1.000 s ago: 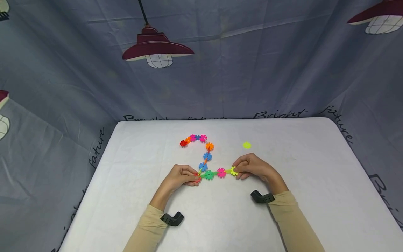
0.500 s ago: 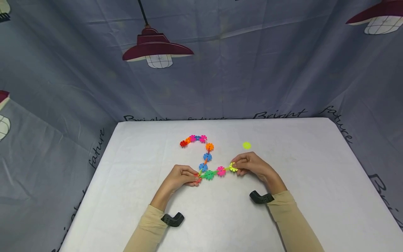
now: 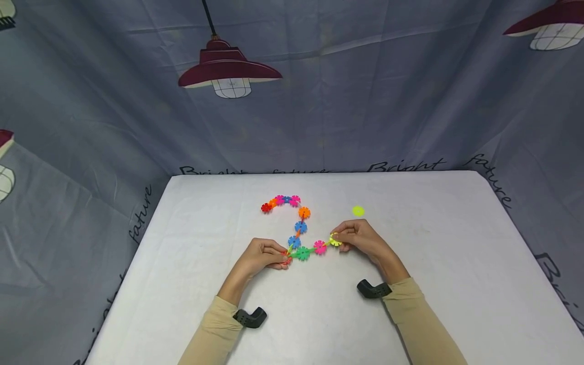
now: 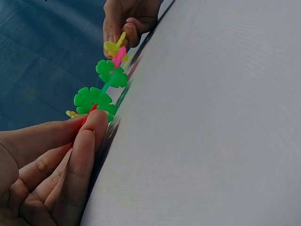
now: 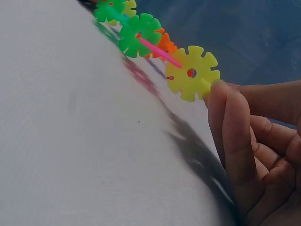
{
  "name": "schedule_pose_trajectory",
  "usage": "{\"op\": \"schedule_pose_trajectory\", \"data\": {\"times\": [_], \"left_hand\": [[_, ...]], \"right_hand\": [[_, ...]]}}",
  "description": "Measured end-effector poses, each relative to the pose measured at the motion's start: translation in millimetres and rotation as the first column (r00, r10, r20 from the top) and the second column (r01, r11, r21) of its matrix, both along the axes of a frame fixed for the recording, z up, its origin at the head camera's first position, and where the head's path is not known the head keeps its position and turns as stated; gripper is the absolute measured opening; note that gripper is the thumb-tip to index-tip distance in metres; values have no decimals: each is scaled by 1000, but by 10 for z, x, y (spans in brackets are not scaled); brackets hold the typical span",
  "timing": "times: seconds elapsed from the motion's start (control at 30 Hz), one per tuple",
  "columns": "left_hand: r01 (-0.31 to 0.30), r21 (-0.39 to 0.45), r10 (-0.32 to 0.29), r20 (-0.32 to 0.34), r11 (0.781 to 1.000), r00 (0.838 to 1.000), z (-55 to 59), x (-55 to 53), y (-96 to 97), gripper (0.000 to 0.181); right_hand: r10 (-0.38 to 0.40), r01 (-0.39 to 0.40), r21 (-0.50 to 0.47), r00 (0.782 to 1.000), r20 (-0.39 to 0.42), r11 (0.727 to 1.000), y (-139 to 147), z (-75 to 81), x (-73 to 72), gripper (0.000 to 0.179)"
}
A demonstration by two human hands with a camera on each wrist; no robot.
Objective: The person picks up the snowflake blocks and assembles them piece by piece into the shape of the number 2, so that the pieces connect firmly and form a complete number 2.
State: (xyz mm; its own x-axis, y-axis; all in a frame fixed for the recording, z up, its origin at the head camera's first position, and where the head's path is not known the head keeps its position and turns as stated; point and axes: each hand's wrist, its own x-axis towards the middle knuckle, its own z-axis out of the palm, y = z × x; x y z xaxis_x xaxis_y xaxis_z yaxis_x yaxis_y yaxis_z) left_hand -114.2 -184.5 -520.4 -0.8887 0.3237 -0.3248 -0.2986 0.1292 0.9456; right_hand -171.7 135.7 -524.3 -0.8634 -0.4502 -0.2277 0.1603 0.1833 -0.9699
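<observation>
A curved chain of interlocked, notched plastic snowflake discs lies on the white table. My left hand (image 3: 259, 255) pinches a red disc (image 3: 287, 260) at the chain's near bend, its fingers covering much of it. From there a green disc (image 3: 303, 253) and a pink disc (image 3: 320, 247) lead right to a yellow disc (image 5: 193, 70) at the end. Thumb and fingers of my right hand (image 3: 365, 242) pinch that yellow disc by its edge. Shadows below it in the right wrist view show this end raised off the table. Blue discs (image 3: 300, 227) continue the chain away from me.
The chain's far end curls left to a dark red disc (image 3: 266, 208). A loose yellow-green disc (image 3: 358, 211) lies beyond my right hand. Grey printed curtain (image 3: 319, 111) hangs behind the white table (image 3: 456, 228). Each wrist carries a black mount (image 3: 250, 318).
My right hand has shifted a little left and away from me with the yellow disc, tilting that end of the chain. My left hand and the far part of the chain stay put.
</observation>
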Motion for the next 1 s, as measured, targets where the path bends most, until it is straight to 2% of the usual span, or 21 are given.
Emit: {"op": "schedule_pose_trajectory", "data": {"times": [0.13, 0.2, 0.3, 0.33, 0.4, 0.47, 0.57, 0.63, 0.7, 0.8, 0.87, 0.93, 1.0], "left_hand": [[-3, 3, 3, 5, 1000, 1000, 2, -1, 0, 25], [-3, 5, 3, 7, 1000, 1000, 4, -1, -3, 25], [-2, 6, 2, 9, 1000, 1000, 15, -2, -6, 27], [0, 7, 0, 10, 1000, 1000, 16, -4, -9, 28], [0, 11, 0, 12, 1000, 1000, 12, -9, -15, 29], [-1, 14, 1, 12, 1000, 1000, 6, -11, -19, 30], [-1, 15, 1, 6, 1000, 1000, -10, -13, -18, 29], [-5, 12, 5, 2, 1000, 1000, -12, -11, -14, 29], [-12, 7, 12, 6, 1000, 1000, -11, -8, -13, 29], [-21, 1, 21, 15, 1000, 1000, -4, -5, -12, 30], [-20, -1, 20, 20, 1000, 1000, -1, -4, -13, 30], [-16, -2, 16, 18, 1000, 1000, 8, -5, -13, 30], [-11, -4, 11, 14, 1000, 1000, 17, -7, -15, 30]], "right_hand": [[22, -22, 30, 1000, 21, 999, 22, 25, 1, 27], [58, -60, 77, 998, 21, 995, 62, 42, -6, 26], [107, -100, 189, 994, -25, 977, 144, 77, -13, 26], [101, -87, 223, 993, -54, 971, 173, 81, -18, 27], [51, -4, 297, 987, -151, 955, 237, 66, -36, 29], [-41, 142, 367, 962, -269, 919, 290, 43, -66, 30], [-139, 351, 451, 888, -438, 821, 360, -4, -135, 37], [-138, 410, 505, 860, -491, 759, 374, -14, -187, 45], [-112, 412, 547, 860, -498, 728, 365, -6, -231, 48], [-86, 383, 585, 878, -470, 715, 338, 26, -257, 44], [-80, 366, 587, 888, -454, 722, 333, 44, -239, 38], [-88, 341, 565, 901, -425, 751, 343, 57, -200, 33], [-81, 288, 526, 921, -382, 800, 360, 68, -145, 28]]}}
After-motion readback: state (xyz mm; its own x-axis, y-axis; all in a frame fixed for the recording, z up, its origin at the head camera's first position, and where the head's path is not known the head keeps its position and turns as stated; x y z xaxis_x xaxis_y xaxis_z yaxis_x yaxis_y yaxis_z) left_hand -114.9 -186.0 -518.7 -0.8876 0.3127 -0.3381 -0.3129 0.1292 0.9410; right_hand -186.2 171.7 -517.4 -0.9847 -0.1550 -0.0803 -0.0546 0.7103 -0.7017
